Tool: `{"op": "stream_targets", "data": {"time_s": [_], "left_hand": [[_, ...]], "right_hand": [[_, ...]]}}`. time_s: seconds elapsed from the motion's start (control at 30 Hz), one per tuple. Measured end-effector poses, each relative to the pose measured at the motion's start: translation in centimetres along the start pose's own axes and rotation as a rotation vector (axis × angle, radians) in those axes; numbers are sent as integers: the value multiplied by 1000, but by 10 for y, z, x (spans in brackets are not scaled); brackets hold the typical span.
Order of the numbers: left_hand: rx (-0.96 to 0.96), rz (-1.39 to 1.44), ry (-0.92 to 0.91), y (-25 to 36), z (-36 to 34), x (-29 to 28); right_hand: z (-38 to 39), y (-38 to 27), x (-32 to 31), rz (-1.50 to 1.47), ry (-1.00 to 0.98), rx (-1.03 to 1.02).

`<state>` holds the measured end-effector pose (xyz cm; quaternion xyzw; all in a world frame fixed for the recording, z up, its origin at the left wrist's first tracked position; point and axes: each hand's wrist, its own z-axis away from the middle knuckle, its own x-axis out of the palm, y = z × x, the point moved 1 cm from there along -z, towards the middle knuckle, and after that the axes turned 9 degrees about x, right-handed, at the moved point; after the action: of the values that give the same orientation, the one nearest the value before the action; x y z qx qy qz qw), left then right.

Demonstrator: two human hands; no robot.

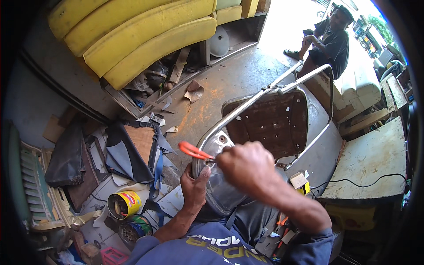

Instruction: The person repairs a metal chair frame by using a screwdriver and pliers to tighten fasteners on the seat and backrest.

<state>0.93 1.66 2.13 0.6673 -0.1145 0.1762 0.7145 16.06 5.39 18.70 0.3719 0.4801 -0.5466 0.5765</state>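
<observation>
My left hand [194, 190] grips the rim of a shiny metal chair panel [216, 181], thumb on its face near a small hole. My right hand [245, 165] is closed at the metal end of an orange-handled tool, apparently pliers [194, 150], at that panel; its jaws are mostly hidden by my fingers. The panel belongs to a bent tubular chair frame [265, 90], which stretches away from me with a rusty brown seat board [274, 123] on it.
A person [331, 48] sits by the bright doorway. Stacked yellow cushions [137, 53] stand behind. Dark upholstered pieces [70, 154], cans of small parts [126, 207] and scraps lie at left. A worn board [362, 163] with a cable and more orange-handled tools [280, 223] are at right.
</observation>
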Motion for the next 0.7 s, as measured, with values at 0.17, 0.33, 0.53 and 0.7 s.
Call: {"op": "stream_targets", "data": {"time_s": [0.17,0.33,0.53,0.7], "left_hand": [[-21,-65,-2,4,4,3],[-21,-79,-6,10,2,6],[-23,-85,-10,8,2,2],[-19,-68,0,8,0,5]], "right_hand": [[-28,39,0,-250,-235,117],[-30,45,3,-357,-278,152],[-17,29,10,-277,-150,115],[-10,11,-2,-211,-181,151]]}}
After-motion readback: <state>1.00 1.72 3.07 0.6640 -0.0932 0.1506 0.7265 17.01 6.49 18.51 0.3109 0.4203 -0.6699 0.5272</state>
